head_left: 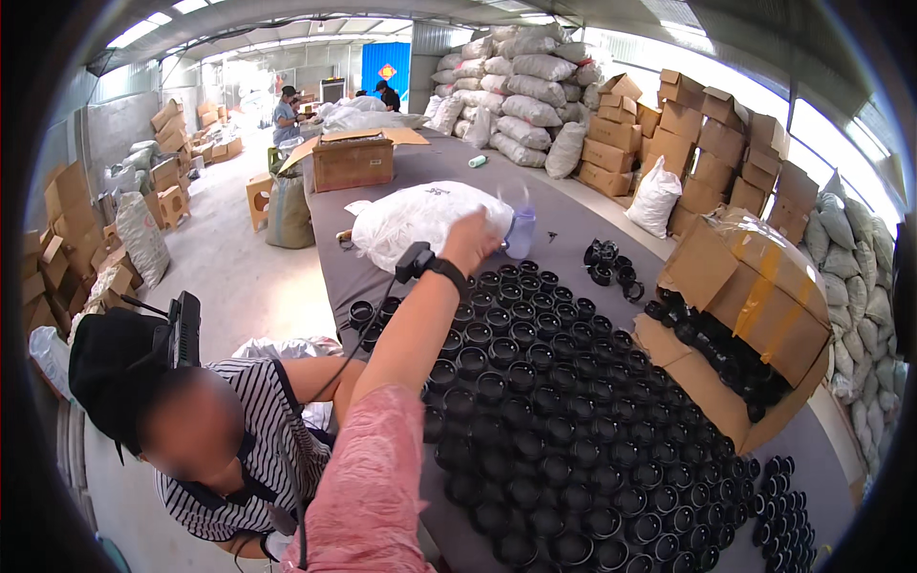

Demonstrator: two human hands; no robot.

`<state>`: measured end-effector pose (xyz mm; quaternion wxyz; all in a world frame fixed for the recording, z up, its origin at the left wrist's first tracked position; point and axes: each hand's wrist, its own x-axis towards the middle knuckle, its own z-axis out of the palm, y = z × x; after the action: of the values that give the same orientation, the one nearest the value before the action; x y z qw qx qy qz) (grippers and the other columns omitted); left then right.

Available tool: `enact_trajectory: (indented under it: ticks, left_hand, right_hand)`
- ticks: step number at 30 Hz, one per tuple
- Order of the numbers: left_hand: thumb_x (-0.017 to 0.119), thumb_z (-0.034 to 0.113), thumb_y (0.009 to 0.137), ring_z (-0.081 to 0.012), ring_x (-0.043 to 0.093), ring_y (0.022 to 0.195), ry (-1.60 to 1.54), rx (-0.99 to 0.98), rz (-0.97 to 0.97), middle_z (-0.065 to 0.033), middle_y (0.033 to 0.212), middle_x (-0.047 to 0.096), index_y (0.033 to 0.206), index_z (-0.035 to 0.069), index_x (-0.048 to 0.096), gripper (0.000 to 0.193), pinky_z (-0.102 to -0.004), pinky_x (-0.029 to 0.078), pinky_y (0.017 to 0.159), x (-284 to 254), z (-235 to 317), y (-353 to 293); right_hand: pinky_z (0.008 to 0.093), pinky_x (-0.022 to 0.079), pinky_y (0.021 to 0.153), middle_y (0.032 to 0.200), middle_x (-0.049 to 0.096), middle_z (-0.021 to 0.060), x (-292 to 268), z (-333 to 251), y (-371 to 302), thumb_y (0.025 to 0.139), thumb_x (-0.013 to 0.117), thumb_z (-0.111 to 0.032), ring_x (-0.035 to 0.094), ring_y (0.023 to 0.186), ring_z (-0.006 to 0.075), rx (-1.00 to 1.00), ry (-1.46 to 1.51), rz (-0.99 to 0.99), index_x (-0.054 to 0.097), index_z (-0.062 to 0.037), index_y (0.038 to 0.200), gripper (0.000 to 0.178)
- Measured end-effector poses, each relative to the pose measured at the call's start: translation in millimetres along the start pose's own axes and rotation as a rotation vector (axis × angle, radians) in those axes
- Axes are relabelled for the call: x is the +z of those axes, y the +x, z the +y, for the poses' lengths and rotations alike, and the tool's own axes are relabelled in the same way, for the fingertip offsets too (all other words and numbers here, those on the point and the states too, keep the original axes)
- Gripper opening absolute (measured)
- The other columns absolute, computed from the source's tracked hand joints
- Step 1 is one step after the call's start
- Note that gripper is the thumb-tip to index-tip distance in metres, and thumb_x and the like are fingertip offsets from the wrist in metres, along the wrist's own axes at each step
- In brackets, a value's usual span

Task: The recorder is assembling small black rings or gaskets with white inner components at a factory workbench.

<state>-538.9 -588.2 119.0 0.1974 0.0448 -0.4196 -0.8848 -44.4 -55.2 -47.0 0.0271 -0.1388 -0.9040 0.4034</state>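
My left arm, in a pink sleeve with a black strap and small camera at the wrist, reaches up across the table. At its end my left hand (pixel 472 243) is closed at the side of a translucent pale-purple plastic bottle (pixel 520 235); the fingertips are partly hidden and the bottle's top is blurred. Just left of the hand lies a full white sack (pixel 406 220). Below the hand, many black ring-shaped plastic parts (pixel 559 401) stand in close rows over the grey table. My right hand is out of view.
An open carton (pixel 755 306) of black parts lies tipped at the right, near a small pile (pixel 609 260) of loose ones. Another open carton (pixel 353 164) stands farther back. A person (pixel 253 449) in a striped shirt is close at my left. Stacked sacks (pixel 535 91) line the wall.
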Motion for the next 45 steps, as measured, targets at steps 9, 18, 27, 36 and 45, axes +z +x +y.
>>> enact_trajectory:
  ticks: [9,18,27,36,45]
  left_hand:
    - [0.056,0.007,0.084,-0.0361,0.067,0.101,0.888,0.471,0.908,-0.0214,0.106,0.07,0.109,0.003,0.071,0.028,-0.0406,0.051,0.09,-161.5,-47.0,43.5]
    - [0.054,0.002,0.081,-0.0329,0.068,0.104,1.207,0.613,0.595,-0.0205,0.113,0.07,0.117,0.009,0.071,0.04,-0.0383,0.051,0.093,-235.2,-4.3,59.8]
    - [0.059,0.012,0.083,-0.0348,0.069,0.098,1.394,0.484,0.605,-0.0157,0.099,0.073,0.101,0.015,0.077,0.026,-0.041,0.053,0.089,-242.5,-14.8,67.1]
    - [0.065,0.017,0.076,-0.0353,0.07,0.088,1.63,0.428,0.28,-0.0152,0.095,0.073,0.095,0.015,0.079,0.023,-0.0435,0.054,0.083,-264.9,-15.6,74.7]
    - [0.062,0.015,0.075,-0.0394,0.068,0.085,1.681,0.603,0.373,-0.02,0.088,0.071,0.091,0.009,0.077,0.022,-0.0472,0.054,0.08,-275.9,-48.0,84.3]
  right_hand:
    - [0.0346,0.048,0.058,0.077,0.066,0.0067,28.6,-18.8,37.3,0.091,0.069,-0.019,0.057,0.062,0.0175,-0.012,-0.031,-0.005,0.067,0.0008,0.095,0.021]
    - [0.0344,0.048,0.057,0.078,0.066,0.0069,54.5,-31.6,62.0,0.091,0.069,-0.019,0.057,0.06,0.0175,0.0,-0.066,0.001,0.066,0.0007,0.096,0.021]
    - [0.0342,0.048,0.056,0.078,0.066,0.007,73.8,-39.9,75.8,0.091,0.069,-0.019,0.057,0.059,0.0175,0.027,-0.092,0.008,0.066,0.0007,0.097,0.021]
    - [0.0339,0.048,0.055,0.078,0.066,0.0072,80.3,-42.1,80.8,0.091,0.069,-0.02,0.057,0.058,0.0176,0.016,-0.09,0.023,0.065,0.0006,0.098,0.022]
    - [0.0337,0.048,0.054,0.079,0.066,0.0074,86.7,-55.7,98.2,0.091,0.069,-0.02,0.057,0.057,0.0176,0.014,-0.053,0.043,0.065,0.0005,0.099,0.022]
